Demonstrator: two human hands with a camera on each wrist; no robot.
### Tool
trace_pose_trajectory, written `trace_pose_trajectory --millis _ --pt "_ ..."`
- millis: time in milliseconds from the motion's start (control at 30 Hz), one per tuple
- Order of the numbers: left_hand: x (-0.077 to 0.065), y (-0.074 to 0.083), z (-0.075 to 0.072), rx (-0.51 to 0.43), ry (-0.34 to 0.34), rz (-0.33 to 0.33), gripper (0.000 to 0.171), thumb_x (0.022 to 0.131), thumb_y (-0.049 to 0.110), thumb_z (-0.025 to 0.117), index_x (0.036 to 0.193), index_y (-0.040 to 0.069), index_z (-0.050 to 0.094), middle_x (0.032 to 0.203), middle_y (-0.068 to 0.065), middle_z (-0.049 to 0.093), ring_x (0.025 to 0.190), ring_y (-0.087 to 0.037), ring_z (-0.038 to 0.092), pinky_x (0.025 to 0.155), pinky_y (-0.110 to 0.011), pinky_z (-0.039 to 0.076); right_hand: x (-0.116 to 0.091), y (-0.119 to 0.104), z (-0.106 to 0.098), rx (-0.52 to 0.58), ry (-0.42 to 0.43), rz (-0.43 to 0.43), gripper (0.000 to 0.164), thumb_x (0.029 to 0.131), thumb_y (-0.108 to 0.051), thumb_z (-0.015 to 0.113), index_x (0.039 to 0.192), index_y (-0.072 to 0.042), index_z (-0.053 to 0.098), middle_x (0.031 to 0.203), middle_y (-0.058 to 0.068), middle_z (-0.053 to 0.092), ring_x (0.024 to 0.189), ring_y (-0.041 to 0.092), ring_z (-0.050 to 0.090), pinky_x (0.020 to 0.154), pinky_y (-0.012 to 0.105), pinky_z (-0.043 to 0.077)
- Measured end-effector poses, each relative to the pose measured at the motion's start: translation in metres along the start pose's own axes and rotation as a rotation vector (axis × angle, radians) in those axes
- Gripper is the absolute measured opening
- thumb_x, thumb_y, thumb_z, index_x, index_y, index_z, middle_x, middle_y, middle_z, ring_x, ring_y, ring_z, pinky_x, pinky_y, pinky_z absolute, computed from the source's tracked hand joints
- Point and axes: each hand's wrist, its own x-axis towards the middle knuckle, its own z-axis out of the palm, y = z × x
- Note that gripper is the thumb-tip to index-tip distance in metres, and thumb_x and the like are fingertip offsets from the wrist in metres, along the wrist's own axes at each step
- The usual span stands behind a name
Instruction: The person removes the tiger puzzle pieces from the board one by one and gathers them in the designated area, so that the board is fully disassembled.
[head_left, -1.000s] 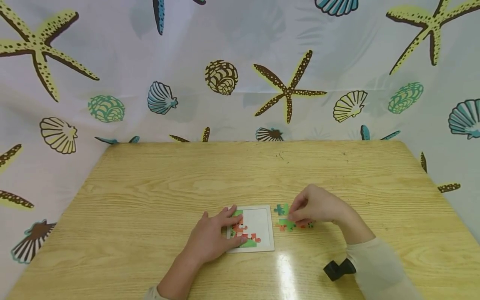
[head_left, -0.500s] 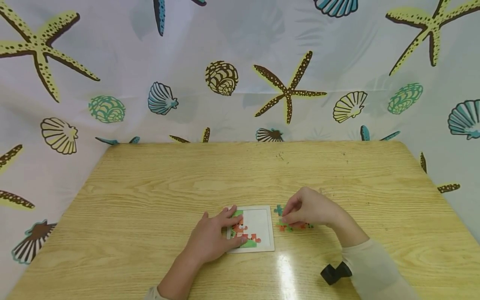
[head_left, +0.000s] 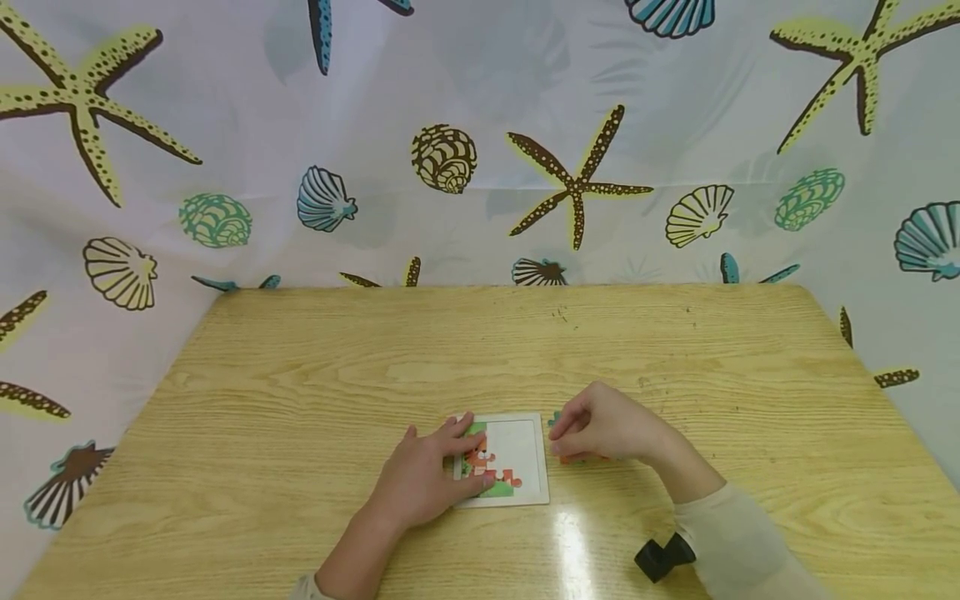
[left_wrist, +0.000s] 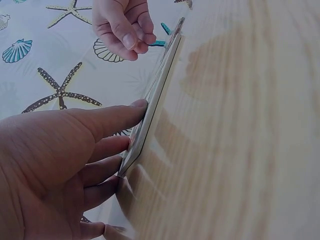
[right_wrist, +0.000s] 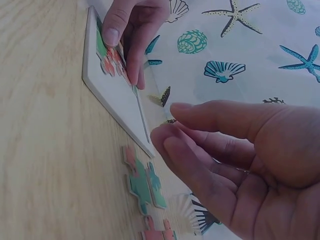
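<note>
A white-framed jigsaw tray [head_left: 517,442] lies flat on the table, its left and lower parts filled with orange-and-green pieces [head_left: 498,490]. My left hand [head_left: 423,473] rests spread on the tray's left side; its thumb lies on top near the lower edge in the left wrist view. Just right of the tray, my right hand [head_left: 615,425] hovers over loose jigsaw pieces. In the right wrist view its thumb and bent fingers stand apart with nothing visible between them. A green piece [right_wrist: 140,185], a blue-green piece [right_wrist: 156,187] and red pieces [right_wrist: 155,234] lie beneath.
The wooden table [head_left: 337,375] extends around the tray. A white cloth [head_left: 480,83] printed with starfish and shells hangs behind and at both sides. A black device [head_left: 663,557] sits at my right wrist.
My right hand has moved left and slightly nearer, covering more of the loose pieces beside the tray. My left hand and the tray have stayed in place.
</note>
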Motion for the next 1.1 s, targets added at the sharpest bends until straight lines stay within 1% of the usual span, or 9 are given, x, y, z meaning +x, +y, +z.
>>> trace_pose_trajectory --millis 67,133,267,367,533,667,767,1000,1100 --pt "0.0 0.0 0.0 0.005 -0.001 -0.002 0.058 0.087 0.041 0.084 0.137 0.017 0.071 0.158 0.0 0.05 0.147 -0.031 0.046 0.124 -0.065 0.016 0.001 0.0 0.003 0.015 -0.002 -0.009 0.01 0.089 0.0 0.078 0.096 0.007 0.076 0.084 0.012 0.077 0.078 0.026 0.077 0.066 0.033 0.061" --pt "0.0 0.0 0.0 0.008 -0.004 -0.003 0.058 0.087 0.042 0.084 0.137 0.017 0.07 0.158 0.0 0.05 0.147 -0.03 0.046 0.124 -0.065 0.016 0.002 0.0 0.006 0.008 -0.003 -0.02 0.009 0.088 -0.001 0.078 0.095 0.006 0.077 0.083 0.01 0.077 0.077 0.024 0.077 0.07 0.035 0.062" --pt "0.0 0.0 0.0 0.018 0.0 0.006 0.058 0.087 0.042 0.084 0.137 0.017 0.07 0.157 0.0 0.05 0.146 -0.03 0.047 0.124 -0.065 0.017 0.005 -0.001 0.011 -0.038 -0.003 -0.04 0.01 0.087 -0.004 0.081 0.094 0.003 0.078 0.081 0.006 0.077 0.074 0.012 0.072 0.068 0.029 0.059" --pt "0.0 0.0 -0.001 0.022 0.002 0.01 0.058 0.087 0.042 0.084 0.137 0.017 0.07 0.157 0.0 0.051 0.146 -0.03 0.047 0.123 -0.066 0.017 0.008 0.0 0.016 -0.058 0.0 -0.052 0.012 0.087 -0.006 0.082 0.096 0.002 0.079 0.083 0.004 0.077 0.075 0.008 0.069 0.069 0.025 0.056" --pt "-0.001 0.0 -0.001 0.021 -0.003 0.008 0.057 0.088 0.042 0.083 0.137 0.016 0.07 0.157 0.0 0.051 0.146 -0.03 0.047 0.123 -0.066 0.017 0.01 0.001 0.024 -0.076 -0.016 -0.051 0.013 0.087 -0.005 0.082 0.097 0.001 0.079 0.083 0.003 0.076 0.076 0.009 0.069 0.069 0.024 0.056" --pt "-0.001 0.0 0.0 0.027 0.0 0.02 0.051 0.092 0.039 0.08 0.136 0.015 0.071 0.157 -0.002 0.051 0.145 -0.03 0.047 0.123 -0.067 0.017 0.011 0.001 0.028 -0.089 -0.042 -0.039 0.012 0.086 -0.005 0.082 0.097 -0.001 0.079 0.084 0.001 0.076 0.078 0.009 0.07 0.071 0.025 0.057" --pt "0.0 0.0 0.0 0.029 0.006 0.028 0.047 0.094 0.037 0.077 0.136 0.015 0.071 0.156 -0.002 0.052 0.145 -0.03 0.048 0.122 -0.068 0.018 0.011 0.0 0.03 -0.081 -0.05 -0.03 0.012 0.086 -0.004 0.082 0.098 -0.001 0.079 0.085 0.001 0.077 0.079 0.01 0.071 0.073 0.024 0.058" --pt "-0.001 0.001 -0.001 0.01 0.009 0.023 0.047 0.094 0.036 0.078 0.136 0.015 0.071 0.156 -0.002 0.052 0.146 -0.029 0.047 0.123 -0.067 0.017 0.011 0.0 0.034 -0.052 -0.084 -0.045 0.014 0.087 -0.002 0.081 0.1 0.002 0.078 0.088 0.004 0.079 0.082 0.009 0.073 0.075 0.023 0.058" --pt "-0.001 0.001 -0.002 0.006 0.012 0.025 0.047 0.094 0.036 0.078 0.136 0.015 0.071 0.156 -0.002 0.052 0.146 -0.029 0.047 0.123 -0.067 0.016 0.012 0.001 0.035 -0.038 -0.089 -0.038 0.014 0.086 -0.001 0.081 0.1 0.002 0.078 0.088 0.004 0.078 0.083 0.01 0.073 0.076 0.024 0.059"
